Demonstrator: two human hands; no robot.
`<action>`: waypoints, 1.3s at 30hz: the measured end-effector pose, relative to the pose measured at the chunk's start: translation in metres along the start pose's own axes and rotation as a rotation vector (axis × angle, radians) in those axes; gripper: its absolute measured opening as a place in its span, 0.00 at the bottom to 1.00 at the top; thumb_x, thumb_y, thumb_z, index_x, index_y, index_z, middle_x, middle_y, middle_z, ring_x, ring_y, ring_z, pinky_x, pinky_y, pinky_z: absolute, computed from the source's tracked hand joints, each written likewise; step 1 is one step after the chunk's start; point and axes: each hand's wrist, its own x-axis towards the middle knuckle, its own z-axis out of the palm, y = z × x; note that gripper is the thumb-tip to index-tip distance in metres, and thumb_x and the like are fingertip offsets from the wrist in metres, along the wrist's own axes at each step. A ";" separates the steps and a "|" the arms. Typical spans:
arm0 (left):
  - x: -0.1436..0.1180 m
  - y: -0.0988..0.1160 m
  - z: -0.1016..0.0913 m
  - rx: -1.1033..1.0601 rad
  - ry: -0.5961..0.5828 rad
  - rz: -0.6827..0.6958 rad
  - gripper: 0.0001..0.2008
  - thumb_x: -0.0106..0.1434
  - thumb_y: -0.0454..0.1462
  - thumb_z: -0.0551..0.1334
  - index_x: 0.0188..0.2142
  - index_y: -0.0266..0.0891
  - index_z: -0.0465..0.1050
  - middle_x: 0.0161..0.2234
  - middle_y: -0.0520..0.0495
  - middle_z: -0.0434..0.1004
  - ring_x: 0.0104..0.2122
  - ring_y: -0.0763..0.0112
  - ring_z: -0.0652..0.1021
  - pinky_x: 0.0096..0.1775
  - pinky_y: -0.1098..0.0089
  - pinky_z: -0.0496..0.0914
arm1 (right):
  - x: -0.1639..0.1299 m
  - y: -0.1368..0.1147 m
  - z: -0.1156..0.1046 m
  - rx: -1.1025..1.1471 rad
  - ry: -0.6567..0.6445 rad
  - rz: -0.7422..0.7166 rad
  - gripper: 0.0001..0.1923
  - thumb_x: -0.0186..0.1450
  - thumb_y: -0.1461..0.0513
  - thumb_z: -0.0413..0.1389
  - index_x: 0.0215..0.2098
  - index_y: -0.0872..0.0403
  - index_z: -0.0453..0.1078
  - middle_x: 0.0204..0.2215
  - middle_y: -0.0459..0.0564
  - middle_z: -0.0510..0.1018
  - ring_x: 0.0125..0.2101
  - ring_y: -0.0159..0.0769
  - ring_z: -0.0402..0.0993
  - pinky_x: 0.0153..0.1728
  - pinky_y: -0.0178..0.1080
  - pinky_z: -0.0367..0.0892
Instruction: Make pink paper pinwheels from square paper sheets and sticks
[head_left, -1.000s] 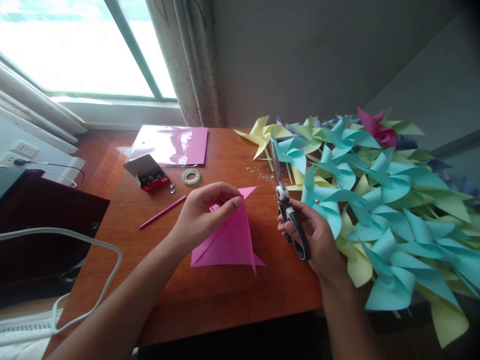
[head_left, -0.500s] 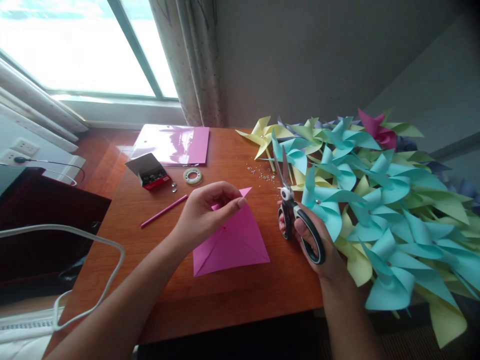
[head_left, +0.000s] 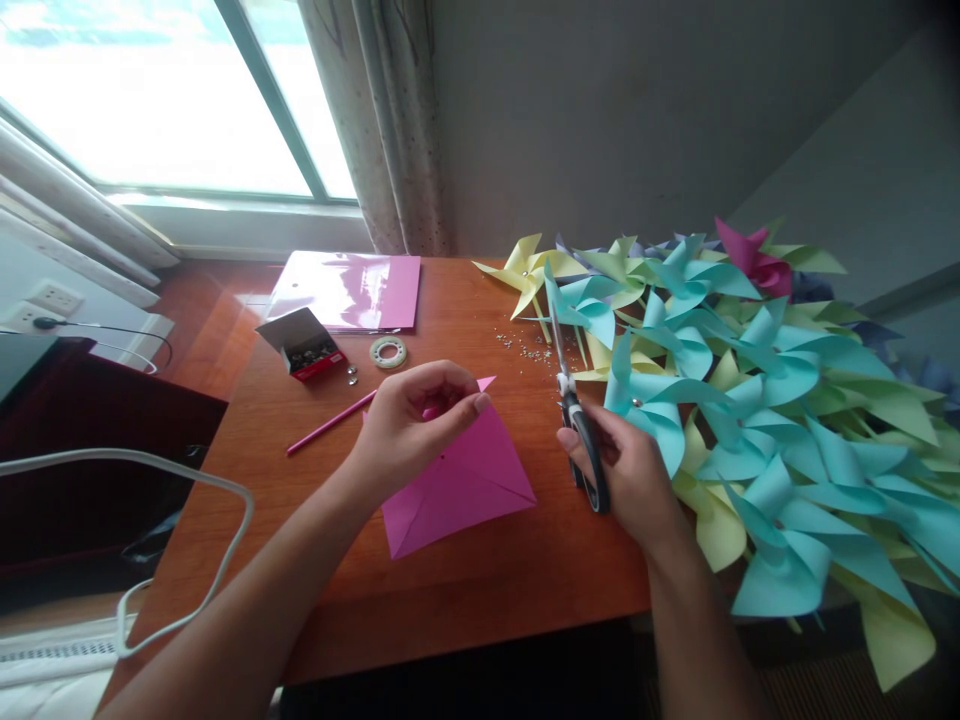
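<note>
Your left hand [head_left: 409, 420] comes in from the lower left, forearm low over the brown wooden table [head_left: 465, 600], wrist bent and knuckles up. Its fingers [head_left: 469, 405] are curled together and pinch the upper part of the pink square sheet of creased paper [head_left: 465, 480]. The sheet lies on the table under and just right of that hand, set like a diamond: one corner points away from you past your fingertips, one points right toward your other hand, and one points at you. A crease runs across it toward the right corner.

Your right hand [head_left: 630, 470] reaches in from the lower right, just right of the sheet and apart from it. Its fingers are closed around the black handles of the black-handled metal scissors [head_left: 577, 430]. The scissors' long axis runs away from you, tilted a little left, blades together and tips toward the far edge.

Beyond your left hand lie a thin pink stick [head_left: 330, 422], a roll of clear tape [head_left: 388, 351], a small open box of pins [head_left: 304, 345] and a glossy pink folder [head_left: 349, 290]. The heap of blue, yellow and green paper pinwheels [head_left: 750, 400] fills the table's right side, touching your right hand.
</note>
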 end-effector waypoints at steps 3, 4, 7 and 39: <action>-0.001 0.003 -0.001 0.006 -0.005 0.010 0.09 0.59 0.40 0.70 0.29 0.37 0.76 0.26 0.49 0.71 0.27 0.72 0.69 0.27 0.72 0.62 | 0.001 -0.005 0.004 -0.385 0.096 -0.078 0.19 0.61 0.49 0.63 0.43 0.54 0.75 0.30 0.51 0.79 0.26 0.40 0.72 0.31 0.41 0.67; -0.001 0.004 -0.001 0.009 -0.007 0.012 0.09 0.60 0.40 0.70 0.29 0.37 0.76 0.26 0.49 0.71 0.27 0.72 0.69 0.27 0.72 0.62 | 0.001 -0.007 0.006 -0.489 0.110 -0.090 0.18 0.61 0.49 0.63 0.42 0.53 0.76 0.30 0.51 0.79 0.27 0.41 0.73 0.31 0.41 0.66; -0.001 0.006 -0.002 0.024 -0.018 0.016 0.10 0.60 0.40 0.69 0.29 0.36 0.76 0.26 0.49 0.71 0.27 0.72 0.69 0.27 0.72 0.62 | 0.003 -0.014 0.010 -0.708 0.115 -0.081 0.14 0.63 0.51 0.60 0.39 0.52 0.75 0.31 0.52 0.80 0.32 0.47 0.77 0.32 0.42 0.65; 0.003 0.000 0.004 -0.123 0.076 -0.030 0.14 0.59 0.43 0.70 0.27 0.36 0.72 0.22 0.53 0.68 0.22 0.77 0.66 0.23 0.75 0.59 | -0.001 -0.039 0.011 -0.981 -0.163 -0.021 0.09 0.67 0.61 0.55 0.44 0.55 0.74 0.38 0.58 0.80 0.40 0.50 0.78 0.38 0.44 0.66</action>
